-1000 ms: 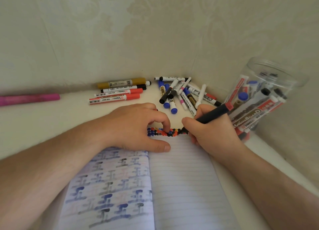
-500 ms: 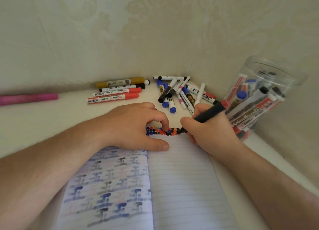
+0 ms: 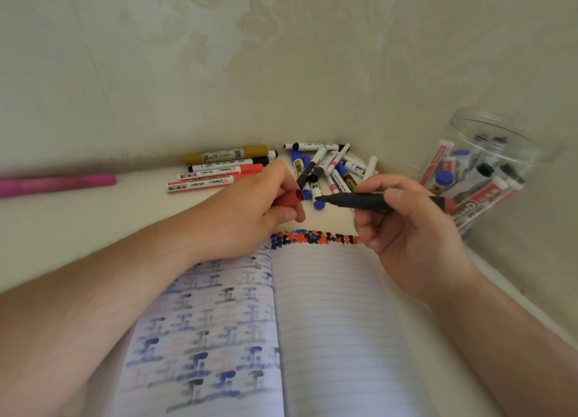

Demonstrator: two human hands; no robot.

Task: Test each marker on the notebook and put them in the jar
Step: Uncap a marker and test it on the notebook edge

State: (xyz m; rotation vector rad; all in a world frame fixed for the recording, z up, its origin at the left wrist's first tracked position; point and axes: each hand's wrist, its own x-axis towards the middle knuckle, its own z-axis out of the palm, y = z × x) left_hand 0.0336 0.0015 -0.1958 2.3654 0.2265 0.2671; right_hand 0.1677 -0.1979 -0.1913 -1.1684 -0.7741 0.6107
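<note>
An open lined notebook [image 3: 328,307] lies before me, with a row of blue, red and black test dots [image 3: 312,237] along its top edge. My right hand [image 3: 403,226] holds a black marker [image 3: 362,201] level above the page, its bare tip pointing left. My left hand [image 3: 250,213] pinches a red cap [image 3: 289,198], its open mouth facing the marker tip a short gap away. A clear plastic jar [image 3: 500,141] at the right holds several markers. A pile of loose markers [image 3: 325,169] lies in the corner behind my hands.
Several longer markers [image 3: 225,169], gold, black and red, lie side by side left of the pile. A pink pen [image 3: 56,183] rests at the far left by the wall. Walls close the space behind and to the right.
My right hand lifted the black marker off the page and turned it level. My left hand rose from the notebook and now shows the red cap facing the tip.
</note>
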